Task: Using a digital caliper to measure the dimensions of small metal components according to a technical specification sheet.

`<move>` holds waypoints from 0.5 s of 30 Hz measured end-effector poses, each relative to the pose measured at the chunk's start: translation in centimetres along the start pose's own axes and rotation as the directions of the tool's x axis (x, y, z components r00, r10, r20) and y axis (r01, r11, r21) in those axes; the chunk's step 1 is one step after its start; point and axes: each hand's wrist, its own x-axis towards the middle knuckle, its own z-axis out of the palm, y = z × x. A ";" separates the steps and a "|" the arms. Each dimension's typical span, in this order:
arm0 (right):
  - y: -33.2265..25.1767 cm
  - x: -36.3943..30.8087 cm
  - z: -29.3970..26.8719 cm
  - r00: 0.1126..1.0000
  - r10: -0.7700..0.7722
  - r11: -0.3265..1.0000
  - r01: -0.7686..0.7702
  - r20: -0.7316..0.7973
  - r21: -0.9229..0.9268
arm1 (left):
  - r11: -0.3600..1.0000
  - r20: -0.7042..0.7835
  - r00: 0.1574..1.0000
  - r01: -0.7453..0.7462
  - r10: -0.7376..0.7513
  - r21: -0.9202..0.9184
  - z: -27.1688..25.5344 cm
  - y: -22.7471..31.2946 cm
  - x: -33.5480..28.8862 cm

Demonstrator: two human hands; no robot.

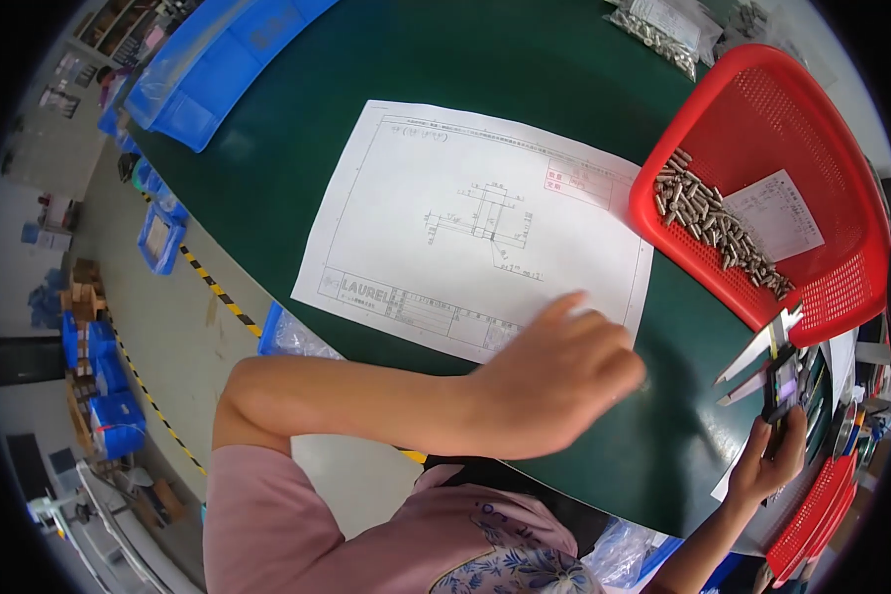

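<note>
**Ana:** Green surface (pixel 525 59) fills most of the view, rounded at its near edge, with grey workshop floor and blue crates (pixel 218 54) off to the far left. What is nearest the left hand (pixel 554 381)?

**Ben:** One white drawing sheet (pixel 475 223) lies flat on the surface, just beyond and partly under the left hand. That hand hovers over the sheet's near right corner, fingers curled loosely together and thumb raised, holding nothing that I can see. It is blurred, so I cannot tell whether it touches the paper.

**Ana:** And further right?

**Ben:** Beyond the right hand (pixel 767 460) sits one red mesh basket (pixel 812 129) with a heap of small metal pins (pixel 713 223) and one white slip of paper (pixel 777 213) inside. The pins are too many and too small to count. The right hand is closed around a digital caliper (pixel 777 371), whose steel jaws point up and left toward the basket's near rim.

**Ana:** Anything hidden?

**Ben:** The caliper's body is partly covered by the fingers, and the clutter to the right of that hand is cut off at the rim. A second red basket (pixel 812 520) shows only its edge, below the right hand. A clear bag of metal parts (pixel 663 30) lies far beyond, half out of view.
</note>
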 end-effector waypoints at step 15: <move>-0.9 0.1 -0.7 0.981 0.183 0.983 -0.184 0.070 0.005 | 0.985 0.164 0.978 -0.105 0.127 -0.136 3.6 2.6 -3.9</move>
